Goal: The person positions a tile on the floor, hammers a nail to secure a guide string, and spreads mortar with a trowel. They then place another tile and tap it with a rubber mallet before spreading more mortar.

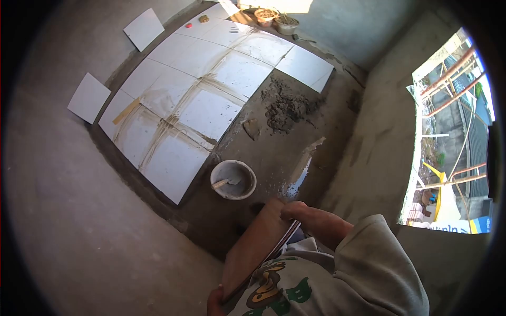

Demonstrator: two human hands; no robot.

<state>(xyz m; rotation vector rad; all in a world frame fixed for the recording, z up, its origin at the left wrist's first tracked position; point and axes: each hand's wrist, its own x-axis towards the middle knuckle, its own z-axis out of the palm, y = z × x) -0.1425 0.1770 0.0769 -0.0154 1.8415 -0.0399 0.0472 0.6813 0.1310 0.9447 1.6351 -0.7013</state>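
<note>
Against my shirt I carry a small stack of square tiles (pixel 253 245), tilted, with a brown underside outward and several thin edges showing along one side. My right hand (pixel 295 210) is closed over the upper corner of the stack. At the lower corner my left hand (pixel 215 300) grips the same tiles, its fingers partly cut off by the frame's bottom. Just beyond the stack stands a white bucket (pixel 253 189) on the floor, holding greyish liquid and a tool with a pale handle (pixel 220 184).
White floor tiles (pixel 179 163) with smeared grout lines cover the left part. Wet mortar (pixel 287 108) lies heaped beside them. Two loose tiles (pixel 143 29) (pixel 89 98) lean on the left wall. Two buckets (pixel 286 24) (pixel 265 16) stand far back. A window opening (pixel 448 137) is at right.
</note>
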